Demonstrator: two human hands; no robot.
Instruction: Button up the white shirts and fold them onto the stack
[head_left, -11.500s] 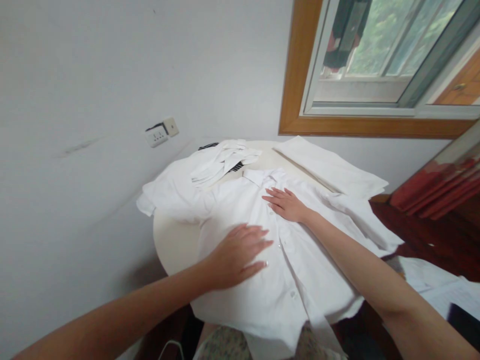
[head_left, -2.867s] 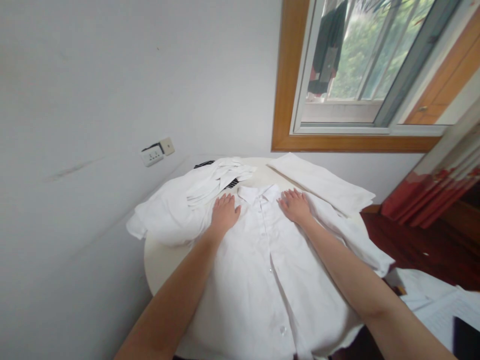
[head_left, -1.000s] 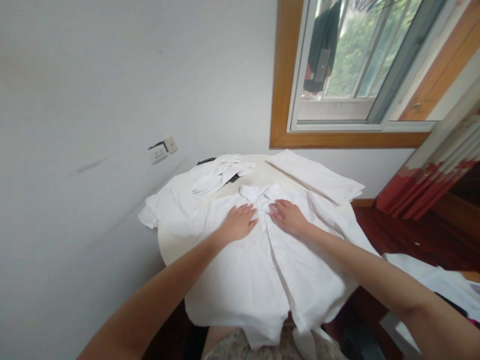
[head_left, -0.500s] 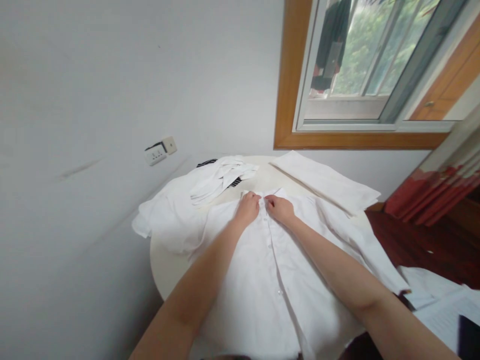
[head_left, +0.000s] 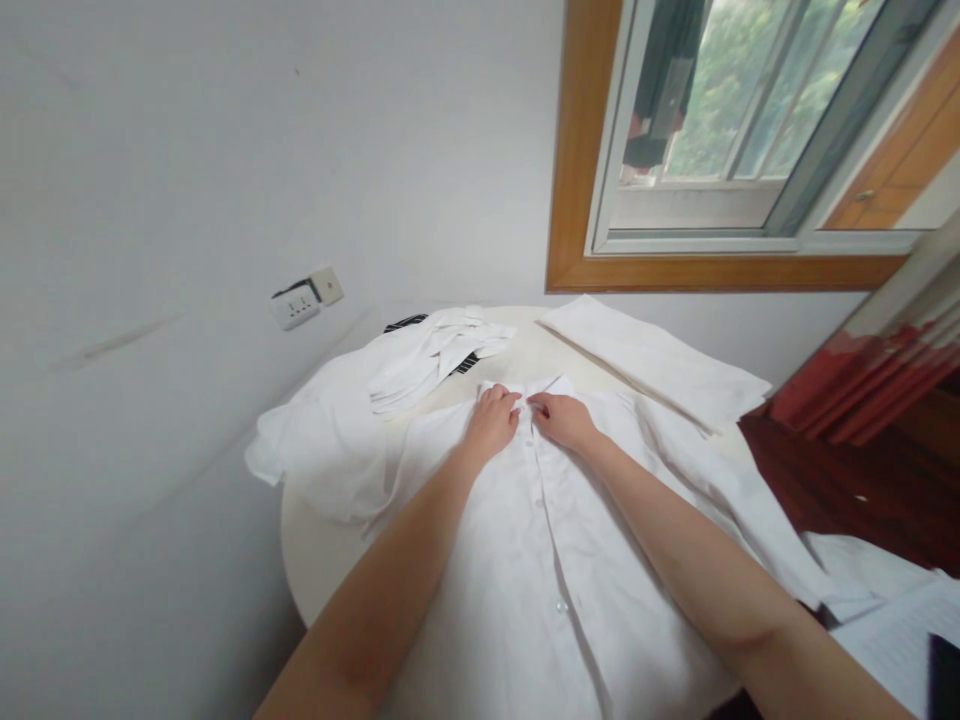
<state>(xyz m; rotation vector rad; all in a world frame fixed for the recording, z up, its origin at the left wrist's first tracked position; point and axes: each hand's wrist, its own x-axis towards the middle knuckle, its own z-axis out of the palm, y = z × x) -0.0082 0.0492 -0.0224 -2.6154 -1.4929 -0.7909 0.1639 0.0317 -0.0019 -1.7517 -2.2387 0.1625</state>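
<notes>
A white shirt lies front up on the round white bench, its collar toward the far side and its lower part running toward the wearer of the camera. The front opening runs down the middle, its edges slightly parted lower down, where a clear button shows. Both hands are at the neck of the shirt, just beside each other. The left hand has its fingers bent, thumb and forefinger grasping the cloth at the opening; the right hand is curled, its fingers likewise grasping the opposite edge. The exact bit of cloth between the fingertips is too small to make out. To the right, a sleeve slants out past the bench edge.

Beyond the left shoulder is a loose heap of white clothing, with black striped cloth showing from under it. Beyond the right shoulder lies a folded white cloth. A wall socket sits behind on the left, and a wood-framed window on the right. At the far right are a red and cream curtain, dark red floor and printed papers.
</notes>
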